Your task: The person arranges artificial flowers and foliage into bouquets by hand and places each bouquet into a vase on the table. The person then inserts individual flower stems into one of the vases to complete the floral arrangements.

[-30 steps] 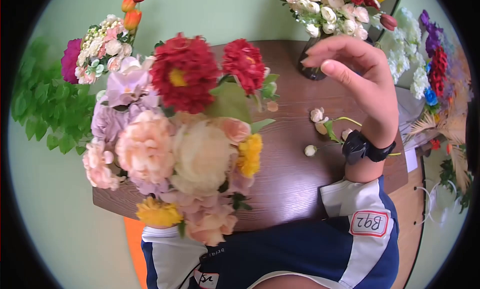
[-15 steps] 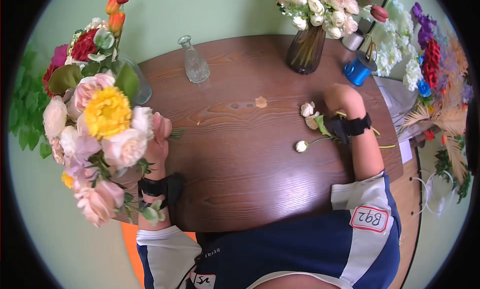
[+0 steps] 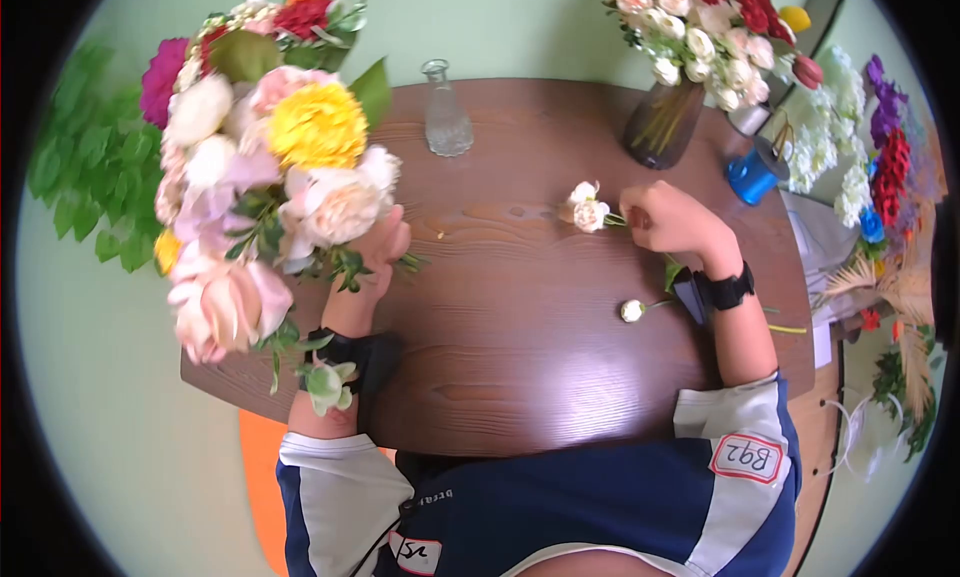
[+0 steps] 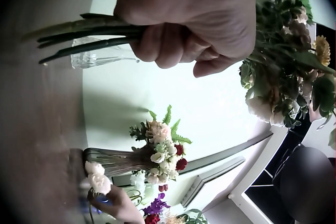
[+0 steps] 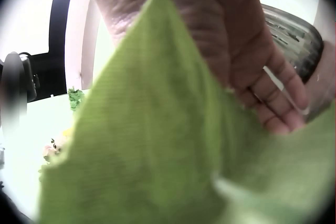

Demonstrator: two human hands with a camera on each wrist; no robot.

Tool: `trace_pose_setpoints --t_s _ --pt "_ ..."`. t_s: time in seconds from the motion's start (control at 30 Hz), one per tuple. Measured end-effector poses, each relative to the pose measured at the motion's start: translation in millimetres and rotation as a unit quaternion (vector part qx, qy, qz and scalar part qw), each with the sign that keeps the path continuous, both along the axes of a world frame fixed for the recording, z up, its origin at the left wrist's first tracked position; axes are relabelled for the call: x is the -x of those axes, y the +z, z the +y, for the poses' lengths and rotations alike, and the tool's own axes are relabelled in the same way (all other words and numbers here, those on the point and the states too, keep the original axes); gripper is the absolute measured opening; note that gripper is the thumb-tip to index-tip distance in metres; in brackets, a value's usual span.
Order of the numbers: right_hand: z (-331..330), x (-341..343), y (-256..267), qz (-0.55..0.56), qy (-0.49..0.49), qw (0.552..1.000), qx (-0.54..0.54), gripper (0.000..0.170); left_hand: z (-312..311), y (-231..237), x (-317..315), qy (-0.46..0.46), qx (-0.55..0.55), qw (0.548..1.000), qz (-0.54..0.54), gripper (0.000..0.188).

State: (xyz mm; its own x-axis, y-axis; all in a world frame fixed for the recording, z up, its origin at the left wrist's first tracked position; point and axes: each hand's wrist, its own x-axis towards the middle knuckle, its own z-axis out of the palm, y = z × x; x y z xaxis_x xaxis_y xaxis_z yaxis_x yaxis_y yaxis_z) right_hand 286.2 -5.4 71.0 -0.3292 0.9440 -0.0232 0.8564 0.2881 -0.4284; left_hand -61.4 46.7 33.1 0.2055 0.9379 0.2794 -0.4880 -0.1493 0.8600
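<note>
My left hand (image 3: pixel 375 252) grips a big mixed bouquet (image 3: pixel 318 127) by its stems at the left of the table. Pink, cream, lilac, red and yellow blooms make it up. Below that fist in the left wrist view, the bare green stem ends (image 4: pixel 86 48) stick out. At the right, my right hand (image 3: pixel 680 222) pinches the stem of a sprig with cream-white blossoms (image 3: pixel 588 209). A large green leaf (image 5: pixel 152 119) covers much of the right wrist view and hides part of that hand. Near its wrist a single white flower (image 3: pixel 632 310) lies on the table.
A clear glass vase (image 3: pixel 448 117) stands at the back of the wooden table (image 3: pixel 500 367). Further right is a dark vase (image 3: pixel 660 132) full of flowers, with a blue spool (image 3: pixel 755 172) beside it. Green foliage (image 3: pixel 95 177) lines the left wall.
My right hand has come down to the table, taken hold of the white-blossomed sprig and shifted it slightly left. The bouquet in my left hand has moved from mid-view to the left.
</note>
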Motion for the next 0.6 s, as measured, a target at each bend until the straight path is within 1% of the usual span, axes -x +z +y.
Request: trace_pose_setpoints --t_s 0.03,0.07,0.1,0.13,0.17,0.2,0.23,0.27,0.3,0.33,0.37,0.4,0.43,0.47,0.5,0.53,0.6 --pt "1 1 0 0.026 0.038 0.998 -0.031 0.011 1 2 0 -0.035 0.009 0.999 0.009 0.041" --pt "1 5 2 0.025 0.046 0.998 -0.033 0.011 2 3 0 -0.071 0.018 0.997 0.017 0.042" --pt "-1 11 8 0.098 0.040 0.994 -0.042 0.011 3 3 1 -0.093 0.013 0.995 0.029 0.043" --pt "-4 16 14 0.171 0.033 0.984 -0.050 0.012 2 3 -1 -0.085 0.010 0.996 0.028 0.043" --pt "-7 21 19 0.206 0.046 0.977 -0.041 0.012 0 2 -5 -0.078 0.042 0.996 0.020 0.044" --pt "-10 27 24 0.204 0.054 0.976 -0.043 0.012 0 0 -6 -0.072 0.073 0.995 0.011 0.044" --pt "-11 33 26 0.251 0.057 0.962 -0.092 0.010 4 -10 -7 -0.088 0.077 0.993 -0.013 0.040" --pt "-12 39 29 0.298 0.060 0.942 -0.139 0.008 3 -12 -7 -0.081 0.072 0.994 -0.016 0.040" --pt "-13 44 27 0.365 0.041 0.916 -0.163 0.005 0 -9 -11 -0.021 0.042 0.998 0.048 0.037" --pt "-15 59 31 0.488 0.055 0.848 -0.199 0.004 -2 -6 -13 0.038 0.012 0.993 0.113 0.034" --pt "-11 56 33 0.519 0.084 0.827 -0.198 0.005 -4 -4 -12 0.012 0.026 0.994 0.101 0.029" --pt "-7 53 35 0.550 0.112 0.804 -0.196 0.006 -2 -5 -11 0.018 0.025 0.995 0.100 0.029" --pt "-12 75 51 0.676 0.116 0.707 -0.172 0.009 1 -10 -10 -0.022 0.046 0.998 0.043 0.031" --pt "-13 82 61 0.716 0.139 0.664 -0.165 0.009 3 -11 -10 -0.062 0.069 0.996 -0.013 0.033" --pt "-12 90 68 0.729 0.160 0.644 -0.169 0.010 -1 -1 -11 -0.106 0.052 0.993 -0.002 0.040" --pt "-11 97 73 0.740 0.181 0.624 -0.174 0.011 -1 0 -10 -0.106 0.052 0.993 0.001 0.040" --pt "-8 107 76 0.724 0.206 0.626 -0.204 0.013 0 3 -10 -0.098 0.048 0.994 0.015 0.046"
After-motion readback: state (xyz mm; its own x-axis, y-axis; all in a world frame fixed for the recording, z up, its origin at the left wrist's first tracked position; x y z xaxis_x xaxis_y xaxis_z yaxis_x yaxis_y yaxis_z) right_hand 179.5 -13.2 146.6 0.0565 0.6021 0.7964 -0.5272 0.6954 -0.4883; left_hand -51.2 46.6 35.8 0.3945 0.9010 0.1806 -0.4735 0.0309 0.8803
